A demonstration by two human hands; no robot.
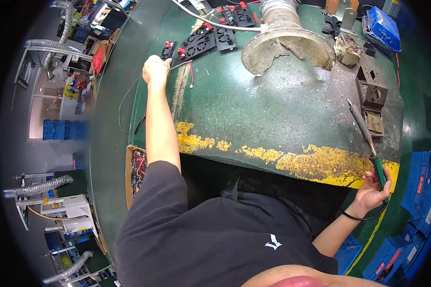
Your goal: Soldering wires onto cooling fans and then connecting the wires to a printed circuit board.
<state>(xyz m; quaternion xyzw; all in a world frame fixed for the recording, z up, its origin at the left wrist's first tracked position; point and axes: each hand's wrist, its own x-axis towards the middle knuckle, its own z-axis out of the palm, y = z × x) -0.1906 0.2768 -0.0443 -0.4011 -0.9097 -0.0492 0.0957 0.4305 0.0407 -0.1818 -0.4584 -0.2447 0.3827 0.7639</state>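
Note:
My right hand (371,193) is wrapped round the green handle of a soldering iron (362,123), at the table's near right corner. The iron's tip points up and away, left of a metal soldering stand (371,91). Stretched far to the left, my left hand (156,71) is closed on a thin solder wire (181,63); a loose loop of it hangs left of the arm. Just beyond those fingers lies a small black part (168,49) with a red piece on it. A short red lead (192,76) with a white connector lies to the right.
Black panels with round openings (199,43) lie at the back left. A broken-rimmed fume hood (288,45) hangs over the far middle. A blue container (383,29) sits back right; blue crates (419,186) stand right of the table. A box of small parts (138,167) is by my left arm.

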